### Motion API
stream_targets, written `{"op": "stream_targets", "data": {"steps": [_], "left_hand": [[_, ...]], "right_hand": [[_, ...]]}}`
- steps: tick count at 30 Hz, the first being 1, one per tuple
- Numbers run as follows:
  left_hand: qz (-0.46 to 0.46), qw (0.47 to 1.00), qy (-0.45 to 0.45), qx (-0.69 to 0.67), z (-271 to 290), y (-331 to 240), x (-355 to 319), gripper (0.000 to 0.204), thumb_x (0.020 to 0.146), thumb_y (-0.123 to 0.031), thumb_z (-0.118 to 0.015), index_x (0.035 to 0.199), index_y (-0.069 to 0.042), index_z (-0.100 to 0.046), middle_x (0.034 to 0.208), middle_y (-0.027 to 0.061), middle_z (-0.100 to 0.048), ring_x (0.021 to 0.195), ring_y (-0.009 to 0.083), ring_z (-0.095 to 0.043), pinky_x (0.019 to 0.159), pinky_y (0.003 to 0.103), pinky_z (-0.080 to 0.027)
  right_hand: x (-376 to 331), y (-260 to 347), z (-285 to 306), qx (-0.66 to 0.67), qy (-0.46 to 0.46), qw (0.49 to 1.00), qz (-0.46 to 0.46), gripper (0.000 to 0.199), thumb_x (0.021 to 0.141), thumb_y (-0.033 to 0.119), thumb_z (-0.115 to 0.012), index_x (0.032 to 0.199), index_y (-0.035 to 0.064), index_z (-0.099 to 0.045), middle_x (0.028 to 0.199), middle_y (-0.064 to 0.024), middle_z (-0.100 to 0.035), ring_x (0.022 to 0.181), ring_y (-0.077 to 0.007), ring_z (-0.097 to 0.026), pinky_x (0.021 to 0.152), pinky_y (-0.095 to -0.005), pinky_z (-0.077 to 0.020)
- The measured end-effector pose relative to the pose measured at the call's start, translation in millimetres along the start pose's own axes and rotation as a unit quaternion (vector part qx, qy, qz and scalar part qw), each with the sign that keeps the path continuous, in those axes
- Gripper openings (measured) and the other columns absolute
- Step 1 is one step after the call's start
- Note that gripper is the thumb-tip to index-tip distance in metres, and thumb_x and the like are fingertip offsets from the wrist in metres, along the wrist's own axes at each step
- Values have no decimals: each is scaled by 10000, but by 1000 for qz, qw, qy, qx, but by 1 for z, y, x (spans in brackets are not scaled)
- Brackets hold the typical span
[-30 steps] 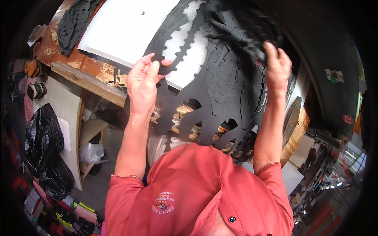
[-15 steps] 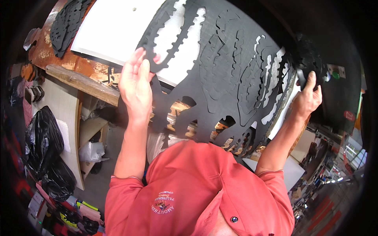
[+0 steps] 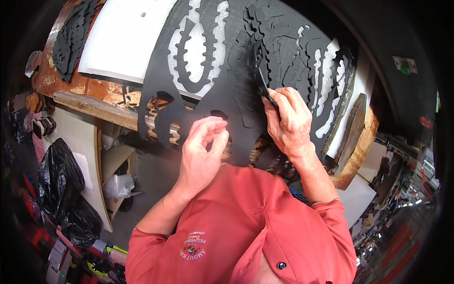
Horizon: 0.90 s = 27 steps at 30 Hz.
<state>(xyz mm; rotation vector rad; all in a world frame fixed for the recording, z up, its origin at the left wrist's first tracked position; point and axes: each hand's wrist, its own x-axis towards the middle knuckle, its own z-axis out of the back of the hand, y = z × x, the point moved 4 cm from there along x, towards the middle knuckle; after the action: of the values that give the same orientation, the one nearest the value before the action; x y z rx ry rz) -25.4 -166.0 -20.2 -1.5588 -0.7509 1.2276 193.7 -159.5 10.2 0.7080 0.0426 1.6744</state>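
Plainly, a narrow black cut-out strip [image 3: 261, 83] was pinched between the thumb and fingers of the right hand [image 3: 288, 124], its long axis running up and away from the grip over the large black die-cut sheet [image 3: 227, 102]. Lower on that sheet, near its bottom edge, the left hand [image 3: 201, 154] was held with fingers loosely curled, nothing clearly gripped; the right hand was the nearer to the strip.

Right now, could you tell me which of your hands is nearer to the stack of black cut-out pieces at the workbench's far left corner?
Left. The left hand is below and right of that stack; the right hand is farther right, on the large black sheet.
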Motion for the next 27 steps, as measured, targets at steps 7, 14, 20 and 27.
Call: {"op": "stream_targets", "data": {"steps": [7,14,20,27], "left_hand": [[174,953,113,-219,-3,8,19,271,1121,-203,-602,1277,3,-685,854,69,-702,671,61,-593,610,231,-486],[162,896,168,-379,-17,11,30,287,1173,-254,-470,1195,-31,-649,707,64,-628,569,95,-536,518,231,-398],[150,845,198,-473,-20,15,35,287,1149,-249,-432,1062,-42,-611,709,108,-626,565,134,-531,524,247,-397],[136,843,189,-485,-20,19,32,272,1113,-177,-430,934,-32,-574,1008,81,-636,620,169,-567,497,277,-431]], "right_hand": [[-1,8,-5,16,28,999,2,265,845,-53,-806,1088,-42,-702,950,-145,-674,817,-317,-671,711,-391,-557],[5,12,-6,10,39,999,35,343,804,70,-862,1087,-37,-699,955,-132,-655,809,-296,-638,694,-383,-555],[13,15,-4,22,99,995,25,404,830,186,-901,1078,-53,-689,959,-165,-640,839,-325,-634,709,-402,-564],[19,7,1,71,145,987,19,360,854,142,-875,1107,-37,-692,963,-150,-647,839,-342,-645,713,-419,-564]]}}
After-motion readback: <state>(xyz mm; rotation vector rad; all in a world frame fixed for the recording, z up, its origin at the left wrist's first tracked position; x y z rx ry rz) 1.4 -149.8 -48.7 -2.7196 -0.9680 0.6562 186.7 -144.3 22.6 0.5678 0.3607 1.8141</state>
